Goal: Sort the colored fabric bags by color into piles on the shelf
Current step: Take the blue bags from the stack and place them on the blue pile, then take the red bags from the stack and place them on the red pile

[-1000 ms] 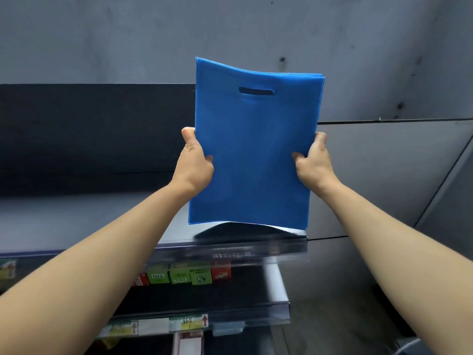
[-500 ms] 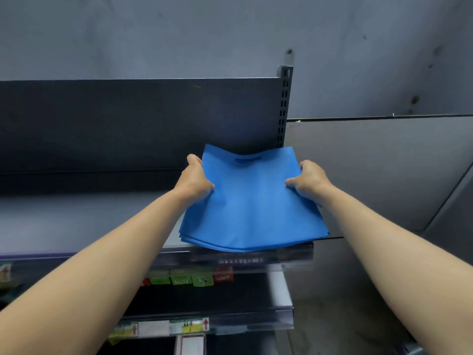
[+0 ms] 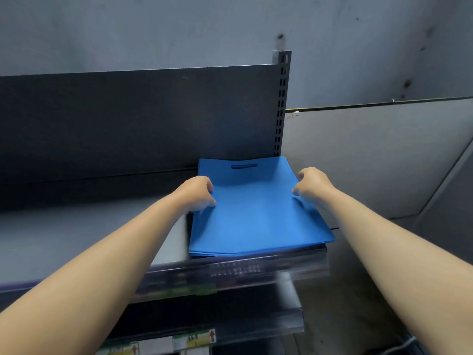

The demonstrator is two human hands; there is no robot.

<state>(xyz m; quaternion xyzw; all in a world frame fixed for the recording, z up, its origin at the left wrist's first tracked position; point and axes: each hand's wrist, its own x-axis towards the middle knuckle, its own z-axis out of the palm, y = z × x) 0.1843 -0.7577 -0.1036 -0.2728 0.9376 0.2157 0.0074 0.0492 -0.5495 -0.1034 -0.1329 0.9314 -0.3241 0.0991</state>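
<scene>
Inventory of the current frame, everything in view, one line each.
blue fabric bags: one stack, count unclear, blue, flat on top shelf's right end
top shelf: one, grey, across mid-frame
back panel: one, dark grey, behind shelf
slotted upright: one, dark grey, at panel's right edge
price labels: several, green, yellow, white, lower shelf edge
wall: grey, behind
left hand: one, holds stack's left edge
right hand: one, holds stack's right edge

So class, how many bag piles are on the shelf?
1: the blue pile at the right end of the shelf, between left hand and right hand. Arms may hide more.
</scene>
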